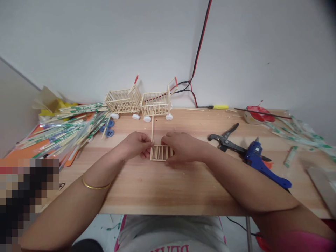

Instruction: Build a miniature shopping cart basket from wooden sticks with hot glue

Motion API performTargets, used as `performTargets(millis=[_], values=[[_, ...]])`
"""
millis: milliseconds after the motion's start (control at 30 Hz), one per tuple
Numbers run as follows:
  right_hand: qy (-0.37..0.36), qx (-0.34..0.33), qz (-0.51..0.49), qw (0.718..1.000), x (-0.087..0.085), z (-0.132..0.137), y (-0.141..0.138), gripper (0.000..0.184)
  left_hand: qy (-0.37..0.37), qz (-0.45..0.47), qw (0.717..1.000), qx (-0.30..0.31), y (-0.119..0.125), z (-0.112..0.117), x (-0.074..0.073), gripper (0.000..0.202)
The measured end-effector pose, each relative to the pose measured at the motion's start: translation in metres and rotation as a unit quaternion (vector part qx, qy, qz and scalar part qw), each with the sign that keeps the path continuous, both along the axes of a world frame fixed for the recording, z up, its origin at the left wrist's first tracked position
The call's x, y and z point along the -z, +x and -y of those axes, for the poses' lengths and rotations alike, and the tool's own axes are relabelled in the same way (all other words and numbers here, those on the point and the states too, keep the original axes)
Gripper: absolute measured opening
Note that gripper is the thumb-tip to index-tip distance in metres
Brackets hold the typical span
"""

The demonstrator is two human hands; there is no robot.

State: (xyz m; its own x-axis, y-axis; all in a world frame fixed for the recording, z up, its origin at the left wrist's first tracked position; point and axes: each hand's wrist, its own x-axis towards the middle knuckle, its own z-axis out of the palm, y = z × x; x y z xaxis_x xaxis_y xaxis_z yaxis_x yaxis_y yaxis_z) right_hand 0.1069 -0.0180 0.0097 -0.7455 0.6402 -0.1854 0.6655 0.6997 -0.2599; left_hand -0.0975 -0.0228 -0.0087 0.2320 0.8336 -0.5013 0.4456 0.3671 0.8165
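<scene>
A small slatted frame of wooden sticks (159, 153) lies on the wooden table in front of me. My left hand (139, 142) pinches a long wooden stick (152, 127) at the frame's upper left corner; the stick points away from me toward the wall. My right hand (181, 147) grips the frame's right side, thumb at the near edge and fingers at the far edge. Behind my hands stand two little stick-built carts, a left cart (123, 101) and a right cart (156, 104), both with white wheels and red-tipped handles.
Wrapped chopsticks (76, 129) pile up on the left, beside blue wheels (109, 129). To the right lie pliers-like cutters (225, 140), a blue glue gun (257, 157) and a red bowl (258, 114). A yellow-handled knife or pen (219, 107) rests by the wall, near red-black cables (201, 38).
</scene>
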Motion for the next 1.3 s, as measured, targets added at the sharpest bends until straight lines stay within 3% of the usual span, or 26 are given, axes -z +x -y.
performTargets(millis=[700,800,867,1033,1300], values=[[-0.008,0.002,-0.005,1.0,-0.004,0.0,0.002,0.049,0.002,-0.008,1.0,0.004,0.001,0.0,-0.002,0.022],[-0.002,0.022,-0.048,0.999,-0.007,-0.003,0.001,0.047,0.014,-0.017,1.0,0.011,-0.004,-0.001,-0.004,0.023],[0.038,0.033,-0.115,0.992,-0.011,-0.004,-0.002,0.035,0.026,-0.009,0.999,0.025,-0.008,-0.002,-0.006,0.025],[0.148,-0.06,-0.209,0.965,-0.014,-0.002,-0.011,0.026,0.044,0.071,0.991,0.103,-0.014,0.002,-0.012,0.025],[0.121,-0.153,-0.234,0.953,-0.005,-0.011,-0.013,0.027,-0.002,0.131,0.985,0.114,-0.01,0.005,-0.015,0.022]])
